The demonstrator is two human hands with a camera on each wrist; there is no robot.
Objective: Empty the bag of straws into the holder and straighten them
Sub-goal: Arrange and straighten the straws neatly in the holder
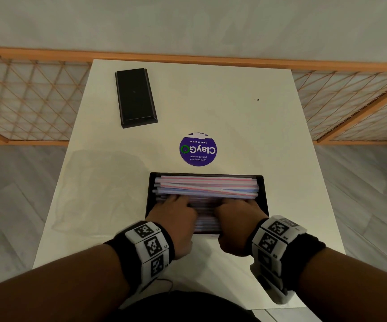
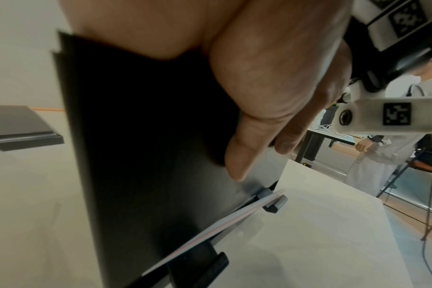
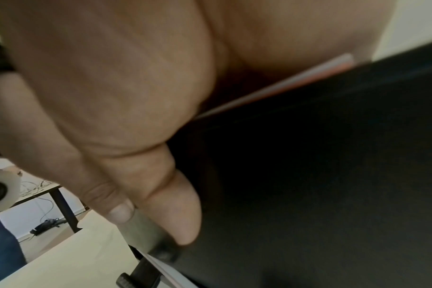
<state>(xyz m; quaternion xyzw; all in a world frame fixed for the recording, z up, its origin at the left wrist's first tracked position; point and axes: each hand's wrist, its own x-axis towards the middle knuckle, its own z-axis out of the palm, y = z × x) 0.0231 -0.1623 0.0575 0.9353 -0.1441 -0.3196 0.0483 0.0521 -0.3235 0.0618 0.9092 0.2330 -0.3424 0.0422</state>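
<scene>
The black straw holder stands on the white table close to me, filled with red- and blue-striped straws lying lengthwise, a few crossed. My left hand and right hand grip its near wall side by side. Their fingers reach over the rim onto the straws and their thumbs press the outside. In the left wrist view a thumb lies against the holder's dark front wall, with one straw in the bottom slot. The right wrist view shows the same wall and a straw at the rim.
The empty clear plastic bag lies flat to the left of the holder. A black lid sits at the far left of the table, and a purple round sticker lies just beyond the holder. Another person stands off to the right.
</scene>
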